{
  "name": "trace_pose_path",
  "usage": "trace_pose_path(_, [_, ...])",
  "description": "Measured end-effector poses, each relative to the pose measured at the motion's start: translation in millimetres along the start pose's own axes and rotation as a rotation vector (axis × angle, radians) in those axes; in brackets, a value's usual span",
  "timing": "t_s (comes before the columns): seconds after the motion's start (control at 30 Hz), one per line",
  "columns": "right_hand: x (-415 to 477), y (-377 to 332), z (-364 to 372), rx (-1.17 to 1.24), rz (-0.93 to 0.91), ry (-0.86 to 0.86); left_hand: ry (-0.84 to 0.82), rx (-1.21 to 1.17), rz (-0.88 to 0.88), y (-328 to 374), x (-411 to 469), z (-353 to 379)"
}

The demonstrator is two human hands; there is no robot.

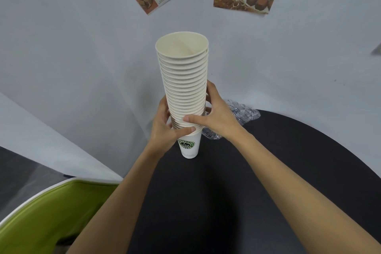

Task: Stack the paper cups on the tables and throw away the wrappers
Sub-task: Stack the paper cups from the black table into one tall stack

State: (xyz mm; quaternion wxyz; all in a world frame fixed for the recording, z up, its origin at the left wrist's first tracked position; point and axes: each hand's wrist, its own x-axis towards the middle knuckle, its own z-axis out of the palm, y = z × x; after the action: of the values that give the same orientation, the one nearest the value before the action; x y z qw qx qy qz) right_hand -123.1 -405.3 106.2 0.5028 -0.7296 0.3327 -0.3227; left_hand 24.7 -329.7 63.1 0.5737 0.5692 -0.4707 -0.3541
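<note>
Well, left hand (165,129) and right hand (218,117) grip the cup stack (183,80) (between them).

A tall nested stack of cream-white paper cups (183,80) stood upright, mouths up, its bottom cup (190,149) bearing a round green logo. A crumpled clear plastic wrapper (241,112) lay just behind, to its right.
</note>
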Motion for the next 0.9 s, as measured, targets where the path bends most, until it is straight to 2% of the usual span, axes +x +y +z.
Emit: trace_pose_path(0.9, [-16,-1,0,-0.031,0.012,-0.021,0.019,0.032,-0.079,13,-18,-6])
